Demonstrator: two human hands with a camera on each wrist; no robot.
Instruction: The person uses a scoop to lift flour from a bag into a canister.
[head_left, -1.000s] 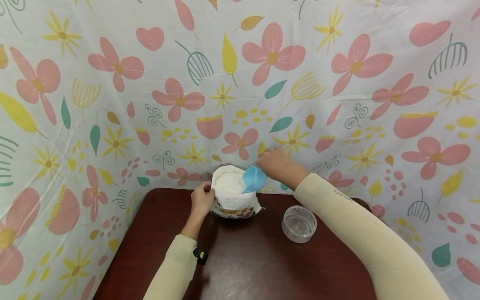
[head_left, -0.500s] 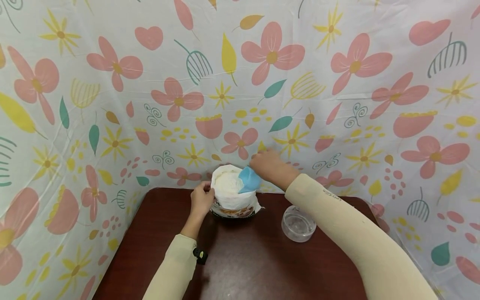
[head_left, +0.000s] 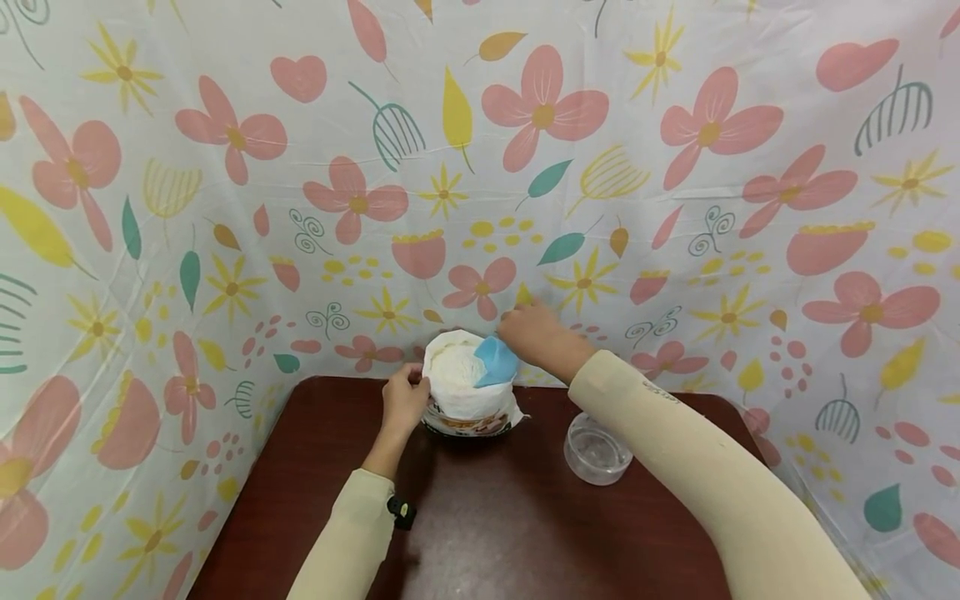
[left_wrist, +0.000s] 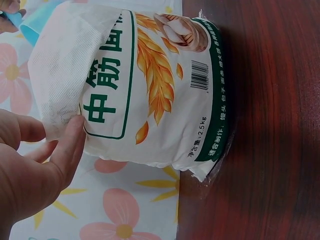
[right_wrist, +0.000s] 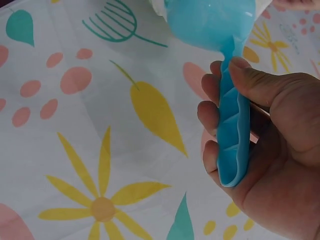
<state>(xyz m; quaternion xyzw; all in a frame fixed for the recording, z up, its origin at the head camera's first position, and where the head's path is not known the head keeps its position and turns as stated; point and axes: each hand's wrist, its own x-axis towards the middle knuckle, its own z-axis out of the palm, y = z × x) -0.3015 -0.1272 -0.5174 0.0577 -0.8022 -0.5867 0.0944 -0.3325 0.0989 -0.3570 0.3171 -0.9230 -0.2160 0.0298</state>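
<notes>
A white flour bag (head_left: 467, 403) stands at the back of the table, its folded-down top showing white flour (head_left: 455, 371). The left wrist view shows a wheat-ear print and a 2.5 kg label on it. My left hand (head_left: 405, 402) pinches the bag's rim at the left, thumb and fingers on the folded edge (left_wrist: 65, 75). With curled fingers my right hand (right_wrist: 280, 120) grips the handle of a light-blue scoop (right_wrist: 233, 135). The scoop's bowl (head_left: 497, 362) is tilted at the right side of the bag's mouth, its front edge at the flour.
A round clear plastic container (head_left: 597, 450) stands on the dark red-brown table (head_left: 480, 517), right of the bag and partly behind my right sleeve (head_left: 637, 408). A flower-printed curtain (head_left: 450, 208) hangs right behind the table's back edge and along its sides.
My right hand and the scoop have shifted left, the bowl moving further over the flour. The right forearm now covers part of the clear container. My left hand and the bag stay put.
</notes>
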